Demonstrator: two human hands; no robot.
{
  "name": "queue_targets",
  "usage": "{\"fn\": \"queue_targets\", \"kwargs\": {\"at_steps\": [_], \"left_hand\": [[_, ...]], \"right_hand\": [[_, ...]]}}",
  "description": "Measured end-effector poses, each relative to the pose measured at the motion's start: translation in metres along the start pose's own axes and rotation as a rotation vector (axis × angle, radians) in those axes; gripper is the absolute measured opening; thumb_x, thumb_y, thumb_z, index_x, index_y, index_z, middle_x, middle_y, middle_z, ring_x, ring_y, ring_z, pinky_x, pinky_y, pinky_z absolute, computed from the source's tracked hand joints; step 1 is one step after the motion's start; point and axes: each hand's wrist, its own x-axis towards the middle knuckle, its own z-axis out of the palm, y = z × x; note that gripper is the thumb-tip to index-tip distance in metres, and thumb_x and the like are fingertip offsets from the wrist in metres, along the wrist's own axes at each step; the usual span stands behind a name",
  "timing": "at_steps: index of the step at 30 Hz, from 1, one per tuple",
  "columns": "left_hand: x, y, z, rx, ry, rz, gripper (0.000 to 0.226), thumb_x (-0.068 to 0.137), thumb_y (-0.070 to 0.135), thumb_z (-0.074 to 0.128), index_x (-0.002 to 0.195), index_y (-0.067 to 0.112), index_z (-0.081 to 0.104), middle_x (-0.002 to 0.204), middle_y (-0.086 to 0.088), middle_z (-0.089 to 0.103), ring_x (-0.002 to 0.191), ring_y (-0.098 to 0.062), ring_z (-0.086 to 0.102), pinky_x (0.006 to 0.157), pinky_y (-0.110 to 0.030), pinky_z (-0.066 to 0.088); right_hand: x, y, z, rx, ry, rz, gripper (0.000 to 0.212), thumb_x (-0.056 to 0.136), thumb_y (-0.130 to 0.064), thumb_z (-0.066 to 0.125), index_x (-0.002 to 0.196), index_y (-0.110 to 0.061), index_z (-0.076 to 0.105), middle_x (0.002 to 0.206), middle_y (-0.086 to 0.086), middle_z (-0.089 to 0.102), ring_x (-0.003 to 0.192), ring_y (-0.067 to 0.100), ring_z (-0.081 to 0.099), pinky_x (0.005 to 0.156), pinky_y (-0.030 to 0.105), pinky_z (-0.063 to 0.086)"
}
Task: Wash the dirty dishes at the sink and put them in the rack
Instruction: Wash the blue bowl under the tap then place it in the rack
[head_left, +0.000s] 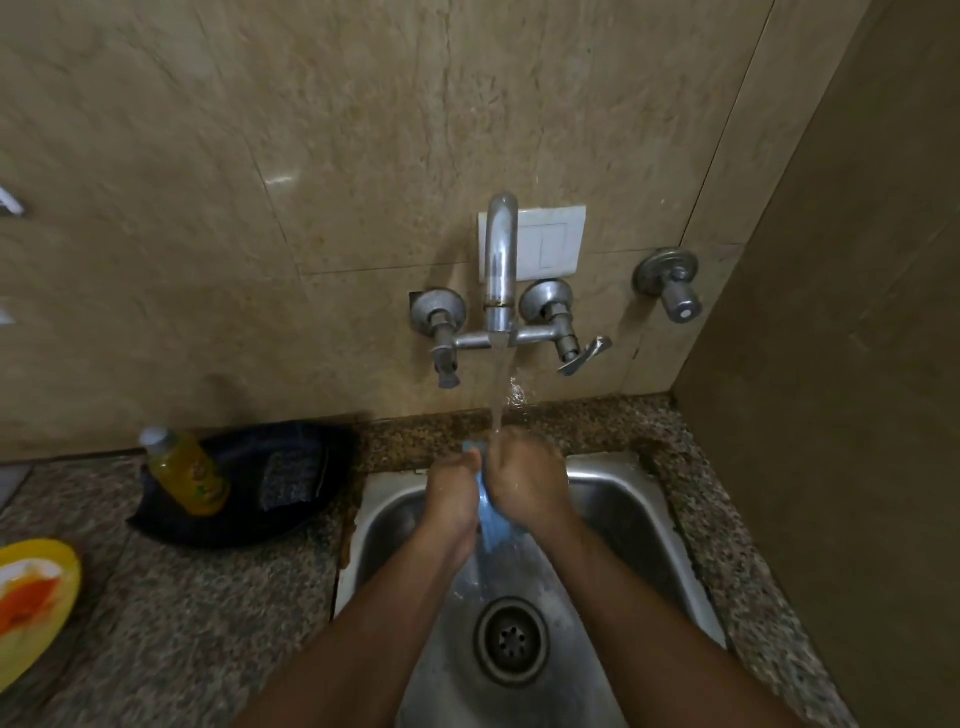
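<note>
Your left hand (453, 493) and right hand (524, 483) are pressed close together over the far end of the steel sink (613, 499), both curled round a blue thing (489, 530) held between them; it shows as a thin blue strip from the fingertips down past the wrists, and what kind of dish it is cannot be told. Water runs from the wall tap (501, 270) straight onto your knuckles and the blue piece, then spreads down the basin toward the round drain (511, 640) nearer to you. On the speckled stone counter (208, 613) to the left of the sink sits a black tray (244, 525); in it stand a bottle of yellow dish liquid (187, 475), tilted, and a dark scrub pad (290, 478) just to its right. At the near left edge lies a yellow plate (31, 608) smeared with orange and white. A white switch plate (550, 241) is fixed to the wall behind the tap.
</note>
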Motion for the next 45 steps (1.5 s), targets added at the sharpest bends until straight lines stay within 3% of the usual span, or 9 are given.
{"fn": "queue_targets", "kwargs": {"at_steps": [2, 8, 13, 19, 24, 29, 38, 42, 45], "left_hand": [[-0.002, 0.0, -0.001, 0.001, 0.006, 0.011, 0.031, 0.099, 0.021, 0.044, 0.096, 0.003, 0.069, 0.091, -0.02, 0.069, 0.084, -0.032, 0.066, 0.086, -0.045, 0.052], [0.001, 0.004, -0.016, -0.132, -0.005, -0.033, 0.027, 0.099, 0.015, 0.046, 0.099, -0.002, 0.067, 0.096, -0.021, 0.07, 0.085, -0.032, 0.067, 0.092, -0.045, 0.051], [0.002, -0.003, -0.006, -0.189, 0.004, -0.065, 0.031, 0.102, 0.022, 0.042, 0.097, 0.004, 0.067, 0.09, -0.016, 0.071, 0.086, -0.03, 0.066, 0.083, -0.041, 0.053], [0.006, -0.004, -0.015, -0.277, -0.054, -0.104, 0.033, 0.102, 0.022, 0.04, 0.112, 0.0, 0.064, 0.114, -0.023, 0.067, 0.103, -0.035, 0.065, 0.094, -0.047, 0.051], [0.009, 0.001, -0.004, -0.29, -0.034, -0.114, 0.033, 0.102, 0.025, 0.042, 0.105, 0.003, 0.066, 0.096, -0.018, 0.073, 0.083, -0.028, 0.067, 0.07, -0.036, 0.053], [0.01, 0.004, -0.013, -0.464, -0.017, -0.223, 0.036, 0.101, 0.026, 0.036, 0.115, 0.002, 0.059, 0.108, -0.022, 0.065, 0.096, -0.035, 0.062, 0.095, -0.047, 0.046], [0.008, -0.002, -0.005, -0.466, 0.056, -0.185, 0.038, 0.101, 0.027, 0.035, 0.124, 0.007, 0.055, 0.1, -0.015, 0.063, 0.091, -0.03, 0.06, 0.076, -0.04, 0.05], [0.007, -0.015, -0.009, -0.406, 0.031, -0.175, 0.042, 0.099, 0.031, 0.031, 0.122, 0.013, 0.06, 0.12, -0.015, 0.063, 0.117, -0.032, 0.054, 0.109, -0.046, 0.037], [0.01, -0.02, -0.013, -0.27, 0.107, -0.139, 0.041, 0.095, 0.038, 0.041, 0.109, 0.011, 0.068, 0.113, -0.02, 0.069, 0.099, -0.033, 0.063, 0.089, -0.041, 0.051]], "right_hand": [[0.011, -0.013, 0.001, 0.039, -0.084, 0.132, 0.042, 0.098, -0.043, 0.038, 0.102, -0.016, 0.07, 0.105, 0.008, 0.07, 0.101, 0.03, 0.065, 0.086, 0.037, 0.046], [-0.013, 0.009, 0.016, -0.113, 0.097, -0.375, 0.043, 0.096, -0.037, 0.033, 0.128, -0.03, 0.06, 0.127, -0.005, 0.062, 0.12, 0.019, 0.053, 0.097, 0.038, 0.04], [0.001, -0.019, -0.001, 0.086, 0.068, 0.103, 0.03, 0.092, -0.038, 0.042, 0.087, -0.021, 0.065, 0.094, 0.001, 0.065, 0.088, 0.024, 0.065, 0.071, 0.032, 0.042], [-0.009, 0.008, 0.013, -0.257, 0.122, -0.439, 0.041, 0.094, -0.038, 0.035, 0.12, -0.022, 0.063, 0.121, 0.001, 0.064, 0.109, 0.027, 0.059, 0.088, 0.04, 0.048], [0.005, -0.015, 0.011, 0.019, 0.197, 0.058, 0.032, 0.095, -0.034, 0.037, 0.095, -0.018, 0.064, 0.101, 0.006, 0.065, 0.087, 0.029, 0.064, 0.069, 0.034, 0.043], [-0.009, 0.01, 0.018, -0.058, 0.265, -0.427, 0.041, 0.096, -0.037, 0.042, 0.127, -0.019, 0.062, 0.129, 0.004, 0.063, 0.113, 0.022, 0.061, 0.093, 0.04, 0.049], [-0.006, -0.01, 0.035, 1.04, 0.477, 0.77, 0.024, 0.097, -0.04, 0.046, 0.114, -0.034, 0.062, 0.116, -0.002, 0.062, 0.102, 0.022, 0.062, 0.088, 0.047, 0.054], [-0.014, -0.002, 0.029, 1.268, 0.264, 0.862, 0.026, 0.091, -0.036, 0.052, 0.106, -0.02, 0.065, 0.11, 0.01, 0.068, 0.1, 0.028, 0.063, 0.094, 0.05, 0.051], [-0.023, 0.005, 0.022, 1.319, 0.09, 0.887, 0.035, 0.091, -0.046, 0.053, 0.104, -0.015, 0.065, 0.104, 0.012, 0.069, 0.096, 0.028, 0.064, 0.086, 0.043, 0.052]]}}
